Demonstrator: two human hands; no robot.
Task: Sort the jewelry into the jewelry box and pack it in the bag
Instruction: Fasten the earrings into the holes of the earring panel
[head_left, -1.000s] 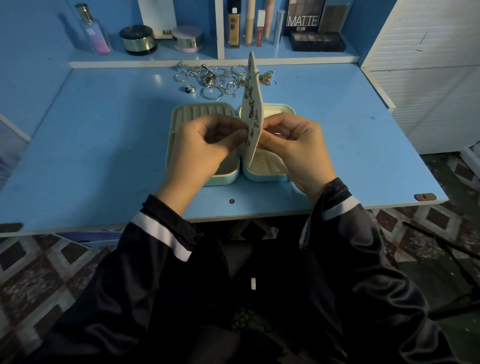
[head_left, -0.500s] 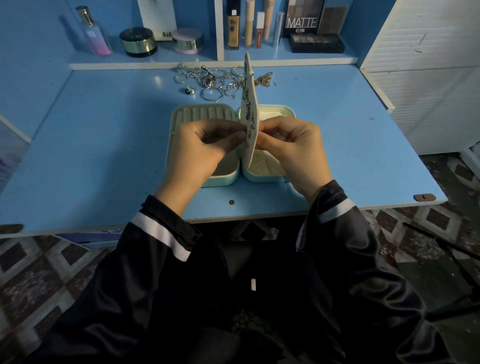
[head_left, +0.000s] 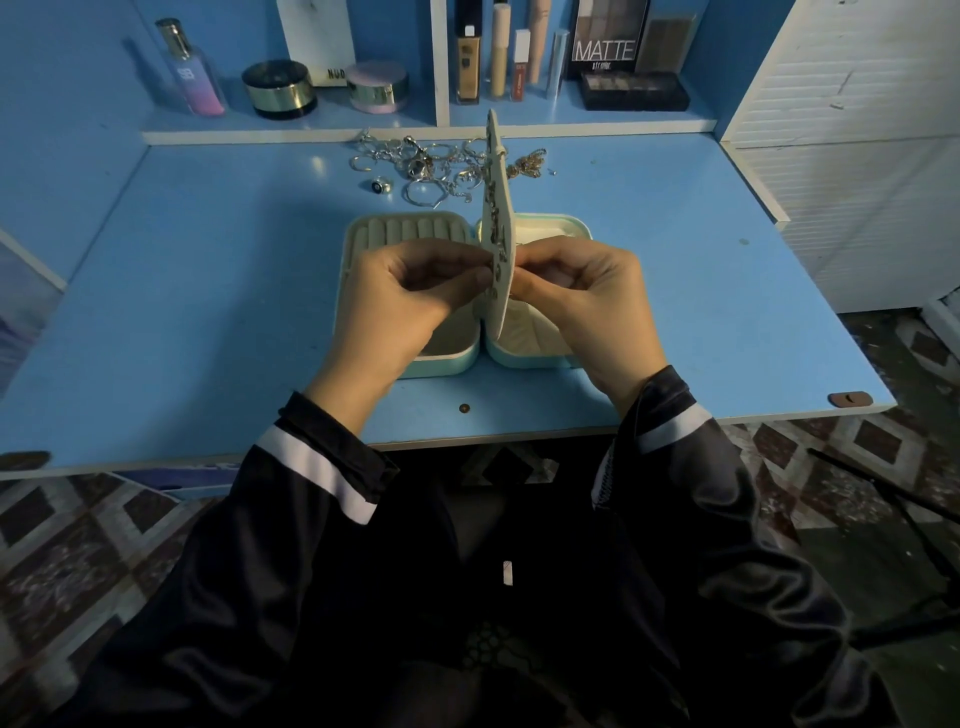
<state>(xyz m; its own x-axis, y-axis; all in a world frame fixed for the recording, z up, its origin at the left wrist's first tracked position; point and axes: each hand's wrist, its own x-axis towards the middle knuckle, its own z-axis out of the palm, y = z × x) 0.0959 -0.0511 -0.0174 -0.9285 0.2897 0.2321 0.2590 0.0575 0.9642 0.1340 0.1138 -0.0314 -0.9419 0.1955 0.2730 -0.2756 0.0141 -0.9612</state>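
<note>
An open mint-green jewelry box (head_left: 441, 364) lies on the blue desk, with ring rolls in its left half. Its cream middle panel (head_left: 497, 208) stands upright, with several earrings pinned to its left face. My left hand (head_left: 400, 306) pinches a small earring against that face. My right hand (head_left: 587, 301) pinches something small behind the panel, hidden from view. A heap of silver rings and chains (head_left: 431, 166) lies beyond the box. No bag is in view.
A shelf at the back holds a perfume bottle (head_left: 189, 70), round jars (head_left: 279, 88), makeup tubes (head_left: 498, 52) and a MATTE palette (head_left: 610, 39). A white cabinet (head_left: 857, 130) borders the desk on the right. A small brown piece (head_left: 849, 398) sits at the front right corner.
Both hands have stayed at the upright panel with small finger shifts. The panel and box look almost unmoved.
</note>
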